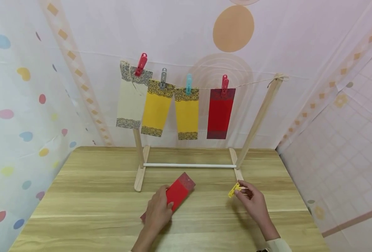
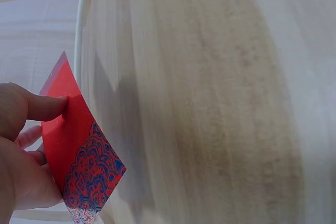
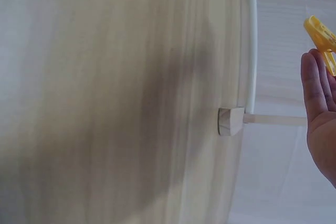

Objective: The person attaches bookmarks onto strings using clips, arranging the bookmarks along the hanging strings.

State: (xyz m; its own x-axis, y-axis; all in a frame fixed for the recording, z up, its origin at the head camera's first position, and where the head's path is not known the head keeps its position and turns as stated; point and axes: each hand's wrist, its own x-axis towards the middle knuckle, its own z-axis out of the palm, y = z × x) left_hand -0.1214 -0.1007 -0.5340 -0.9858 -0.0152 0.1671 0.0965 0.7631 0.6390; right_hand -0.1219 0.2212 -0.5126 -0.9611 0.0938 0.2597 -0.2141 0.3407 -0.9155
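Note:
My left hand (image 1: pixel 158 209) grips a red envelope (image 1: pixel 177 192) with a dark lace-patterned band at its end, held slanted over the table. In the left wrist view the thumb lies across the envelope's red face (image 2: pixel 63 124), fingers behind it. On the other side, my right hand (image 1: pixel 254 203) pinches a yellow clothespin (image 1: pixel 234 190) between thumb and fingertips. The right wrist view shows the same clothespin (image 3: pixel 321 36) at its right edge, partly cut off. Behind both hands, a red envelope (image 1: pixel 220 115) hangs from a string by a red clothespin (image 1: pixel 225 85).
A wooden stand with a right post (image 1: pixel 258 120) and a white crossbar (image 1: pixel 189 165) is at the table's back. Along its string (image 1: pixel 252 83) hang a cream envelope (image 1: pixel 130 101) and two yellow ones, the nearer-left yellow envelope (image 1: pixel 157 110) by a grey clothespin (image 1: pixel 163 78).

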